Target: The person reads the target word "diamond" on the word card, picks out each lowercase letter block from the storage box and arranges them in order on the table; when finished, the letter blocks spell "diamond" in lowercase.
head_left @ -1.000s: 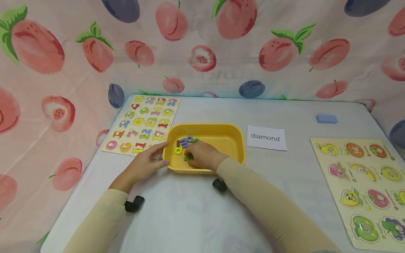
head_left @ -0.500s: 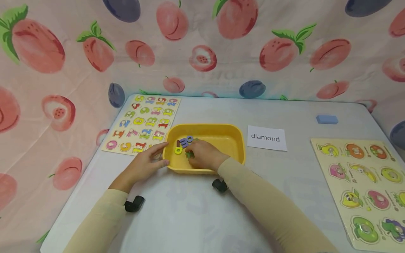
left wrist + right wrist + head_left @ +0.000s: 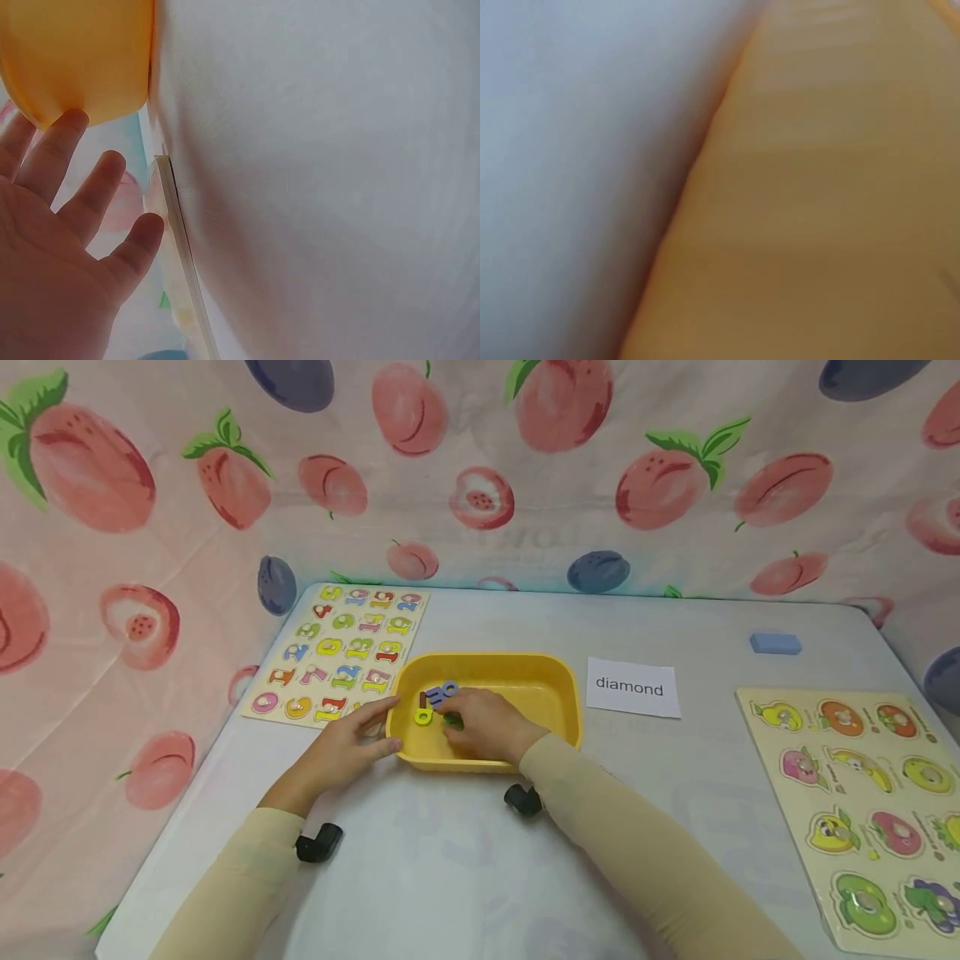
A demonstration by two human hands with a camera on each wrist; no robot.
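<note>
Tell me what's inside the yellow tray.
The yellow tray holds a brown piece, two purple letters and a yellow letter at its left end; the right hand pinches a partly covered green piece. Anything else under that hand is hidden.

Head view: from above the near side, facing forward and down across the worktop (image 3: 420, 877). Left wrist view: low, close, rolled sideways, facing far past the left end of the yellow tray (image 3: 450, 766). Right wrist view: nearly against the tray's wall. Shared by head and left wrist: number board (image 3: 345, 647).
</note>
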